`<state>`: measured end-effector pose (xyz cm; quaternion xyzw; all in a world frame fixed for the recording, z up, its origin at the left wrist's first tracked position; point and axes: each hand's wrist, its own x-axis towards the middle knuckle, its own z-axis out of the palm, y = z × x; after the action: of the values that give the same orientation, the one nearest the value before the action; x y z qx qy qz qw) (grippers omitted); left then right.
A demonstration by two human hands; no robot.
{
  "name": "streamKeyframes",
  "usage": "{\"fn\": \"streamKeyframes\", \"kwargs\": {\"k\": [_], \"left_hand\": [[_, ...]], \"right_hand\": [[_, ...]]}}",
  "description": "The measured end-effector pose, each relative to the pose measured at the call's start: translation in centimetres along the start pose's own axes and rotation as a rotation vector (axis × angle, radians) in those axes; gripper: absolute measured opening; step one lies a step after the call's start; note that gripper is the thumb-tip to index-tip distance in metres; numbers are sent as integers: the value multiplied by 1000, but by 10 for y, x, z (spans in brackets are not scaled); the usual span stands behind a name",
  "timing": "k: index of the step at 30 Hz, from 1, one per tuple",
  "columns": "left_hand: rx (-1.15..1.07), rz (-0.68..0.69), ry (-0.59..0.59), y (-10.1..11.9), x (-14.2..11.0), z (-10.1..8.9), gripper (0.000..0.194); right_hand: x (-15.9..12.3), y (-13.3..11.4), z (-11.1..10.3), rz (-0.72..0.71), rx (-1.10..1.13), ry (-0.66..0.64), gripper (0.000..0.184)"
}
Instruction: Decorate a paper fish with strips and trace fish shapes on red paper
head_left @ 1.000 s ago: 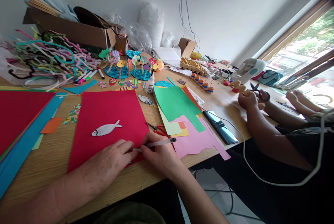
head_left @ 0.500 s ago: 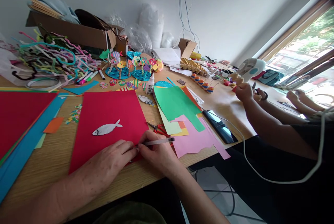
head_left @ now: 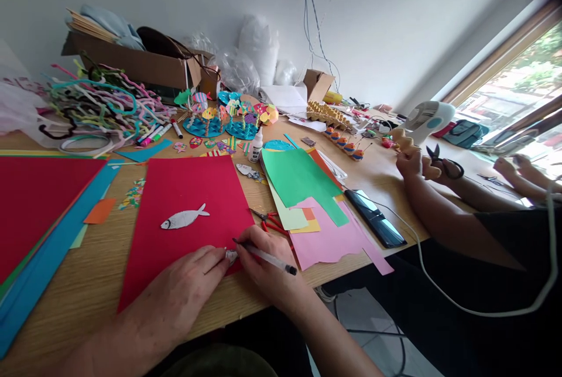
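Note:
My right hand is closed around a pen with a clear barrel and dark end; its tip points down at the red paper sheet. Opposite it, my left hand lies low over the sheet's front edge, fingers together, its fingertips on a small white paper cutout. Most of that cutout is hidden by my hands. Farther up on the red sheet lies a white paper fish with a drawn eye and gill line. Red-handled pliers rest beside the sheet, partly under other paper.
Coloured sheets are stacked at left; green paper, pink paper and a phone lie at right. A glue bottle stands behind, near paper-fish models and pipe cleaners. Another person holds scissors.
The pen has tilted, its rear end dropping toward me, and the white cutout's edge now shows between my hands. The view has shifted slightly. The other person's scissors show more openly.

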<state>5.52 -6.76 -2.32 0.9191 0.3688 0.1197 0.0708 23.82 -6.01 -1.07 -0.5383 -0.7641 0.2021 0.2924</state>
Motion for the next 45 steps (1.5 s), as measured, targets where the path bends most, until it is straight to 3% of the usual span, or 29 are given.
{"fn": "streamKeyframes", "kwargs": {"k": [6,12,16,27,35,45], "left_hand": [[178,17,101,6,-12,12,54],[179,-25,163,6,-17,25,57],[204,29,204,4,-18,26,52],[182,-25,171,6,-20,34,54],[161,-44,209,4,-22,41,50],[160,-50,216,7,-18,37,50]], "right_hand": [[9,-1,-8,18,147,-81,10],[12,-2,-10,70,272,-114,15],[12,1,-7,65,305,-127,13],[13,2,-6,59,279,-122,13],[16,-2,-3,62,290,-168,14],[15,-1,1,41,281,-188,13]]}}
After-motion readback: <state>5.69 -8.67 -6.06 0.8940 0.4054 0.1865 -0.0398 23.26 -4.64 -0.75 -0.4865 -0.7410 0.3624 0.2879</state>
